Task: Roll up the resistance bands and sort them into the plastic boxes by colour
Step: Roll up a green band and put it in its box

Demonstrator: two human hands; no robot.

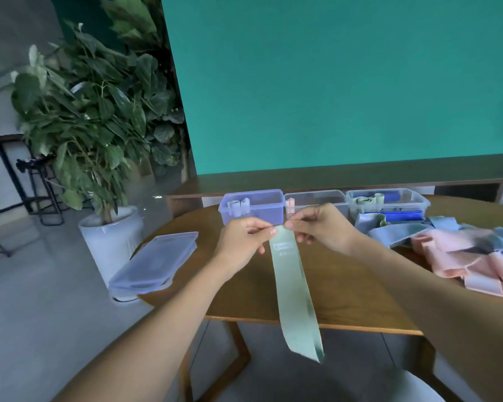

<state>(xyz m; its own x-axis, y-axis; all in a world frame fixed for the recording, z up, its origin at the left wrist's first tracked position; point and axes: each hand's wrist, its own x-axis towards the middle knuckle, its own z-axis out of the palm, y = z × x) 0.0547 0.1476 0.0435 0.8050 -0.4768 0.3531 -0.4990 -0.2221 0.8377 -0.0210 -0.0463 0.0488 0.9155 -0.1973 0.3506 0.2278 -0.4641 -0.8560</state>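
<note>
Rolling about to begin: my left hand (pixel 246 237) and right hand (pixel 317 224) pinch the top end of the pale green band (pixel 295 294), hanging over the tabletop's (pixel 215 288) near edge; next, I judge, tight even turns.

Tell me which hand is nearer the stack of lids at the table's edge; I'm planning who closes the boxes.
Left. The left hand pinches the green band's top just right of the lid stack; the right hand, pinching the same end, sits farther right, beyond the band.
</note>
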